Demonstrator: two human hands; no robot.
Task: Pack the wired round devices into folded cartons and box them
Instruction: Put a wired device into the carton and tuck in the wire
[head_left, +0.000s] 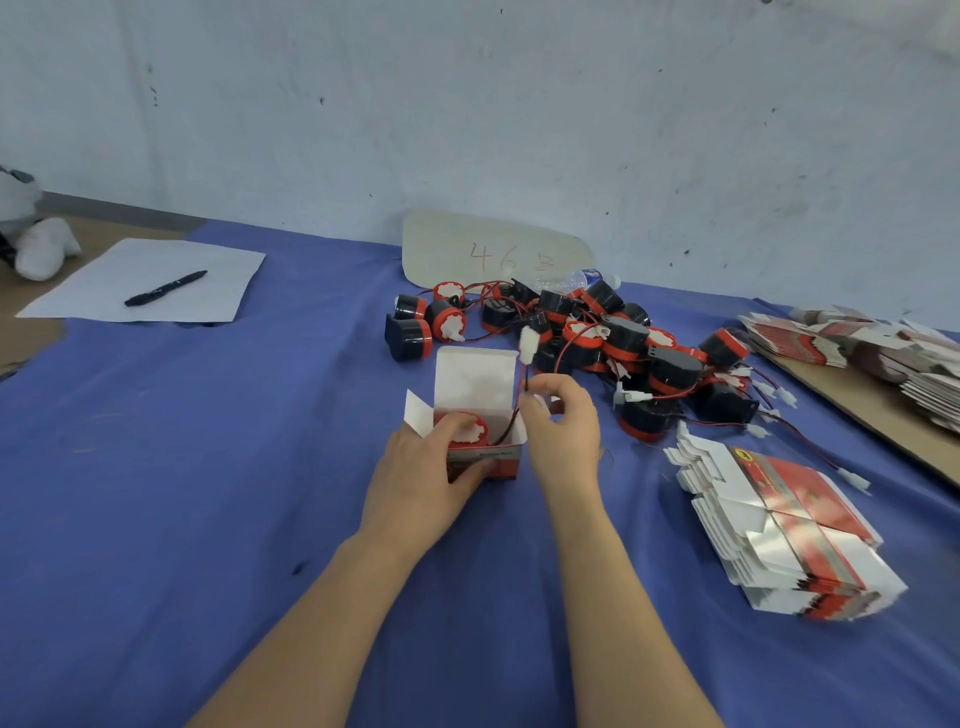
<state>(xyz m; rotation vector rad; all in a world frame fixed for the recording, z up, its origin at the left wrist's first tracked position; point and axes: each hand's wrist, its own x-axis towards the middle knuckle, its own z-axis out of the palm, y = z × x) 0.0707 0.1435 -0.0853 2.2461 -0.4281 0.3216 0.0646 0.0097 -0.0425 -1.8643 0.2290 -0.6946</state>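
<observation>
Left hand grips small red-white cardboard carton; rt hand pinches red-black wire. Risk: slack wire could jam under white lid flap.

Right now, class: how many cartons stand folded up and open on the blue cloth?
1: the open carton, held by the left hand, before the device pile. None seems hidden.

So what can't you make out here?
Head view only:
- Print on the carton: too small and blurred, partly under the left hand.
- The device inside: only its top shows; walls and a finger hide the rest.
- The bottle: mostly behind the device pile.
- The flat cartons, far right: cut off by the edge.
- Writing on the card: last mark too faint.
</observation>
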